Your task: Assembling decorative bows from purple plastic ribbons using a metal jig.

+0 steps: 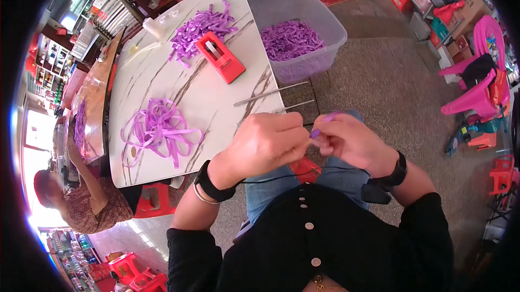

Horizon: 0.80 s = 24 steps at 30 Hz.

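Black top (346, 238) nearest the lens, a seated person holds a short purple ribbon strip (314, 133) above the lap, just off the edge of a white, marble-patterned surface (151, 83). The right hand (352, 143) pinches the strip between thumb and fingers. The left hand (273, 139) meets it, fingers curled together; whether its fingertips also grip the strip cannot be told. Both wrists wear black bands, the left with a silver bracelet (200, 193) as well.

Just beyond the hands, a thin metal rod (271, 93) juts over the surface's edge, a second one near it. To the left lies a loose tangle of long lilac ribbon (160, 124). Farther back, a red tape dispenser (227, 67) lies at the edge of a pile of short purple pieces (192, 32). Beside the surface's right edge, a clear plastic bin (336, 32) holds many more purple pieces (290, 40).

At far left, a co-worker in a patterned top (103, 211) reaches toward a wooden surface (100, 83) bearing purple ribbon (80, 124). Pink plastic chairs (476, 105) stand at far right.
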Motion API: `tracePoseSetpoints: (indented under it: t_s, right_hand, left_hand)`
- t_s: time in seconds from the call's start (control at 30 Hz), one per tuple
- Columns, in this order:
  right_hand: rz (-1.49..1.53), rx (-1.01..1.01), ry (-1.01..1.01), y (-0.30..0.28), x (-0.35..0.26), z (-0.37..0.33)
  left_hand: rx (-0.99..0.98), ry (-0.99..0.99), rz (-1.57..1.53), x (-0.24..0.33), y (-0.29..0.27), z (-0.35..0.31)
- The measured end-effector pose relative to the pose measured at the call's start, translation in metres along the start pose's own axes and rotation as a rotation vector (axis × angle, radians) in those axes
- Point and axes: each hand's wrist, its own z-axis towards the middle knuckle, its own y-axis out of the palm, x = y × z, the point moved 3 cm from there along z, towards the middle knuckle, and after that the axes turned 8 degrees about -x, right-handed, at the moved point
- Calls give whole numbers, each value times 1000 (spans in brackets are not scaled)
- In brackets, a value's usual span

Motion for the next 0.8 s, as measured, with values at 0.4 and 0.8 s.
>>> tracePoseSetpoints:
  t_s: [0.4,0.8]
  right_hand:
    - [-721,-112,-444,4,-23,-15]
    - [-306,-360,-97,9,-16,-5]
  left_hand:
    - [-154,-457,-1042,-18,9,-6]
    - [-267,-305,-974,-19,7,-2]
